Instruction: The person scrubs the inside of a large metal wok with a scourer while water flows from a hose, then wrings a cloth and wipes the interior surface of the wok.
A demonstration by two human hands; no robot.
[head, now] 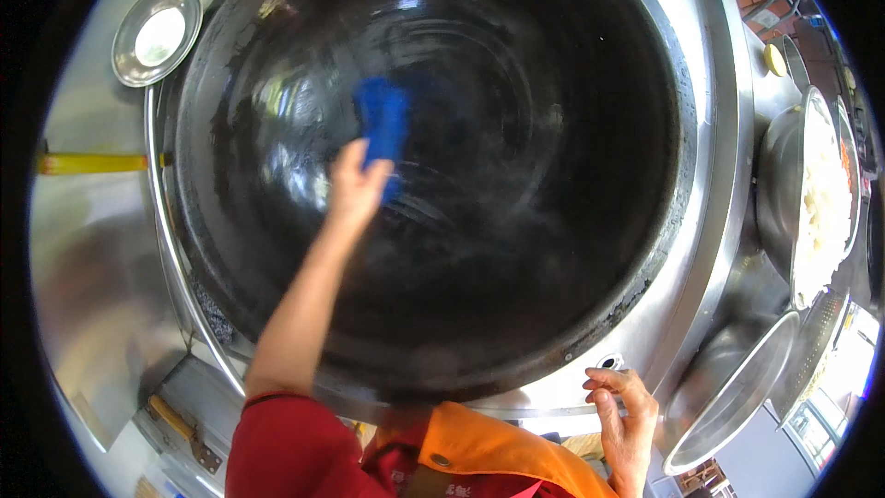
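A very large dark wok [470, 277], wet and shiny inside, fills the middle of the view. My left hand [358, 176] reaches down into it and grips a blue cloth [384, 117] against the left part of the curved surface. The cloth is a little blurred. My right hand [622, 404] hovers beside the wok's near right rim, fingers bent and apart, with nothing in it. Close to its fingertips, a small round metal fitting [610, 362] is set in the stainless steel surround.
A long-handled metal ladle [157, 34] lies along the wok's left edge, across a yellow handle [97, 163]. At right stand a metal bowl of white chopped food [823, 214], another metal bowl [733, 387] and a perforated pan [812, 353]. A wooden-handled tool [173, 418] lies at lower left.
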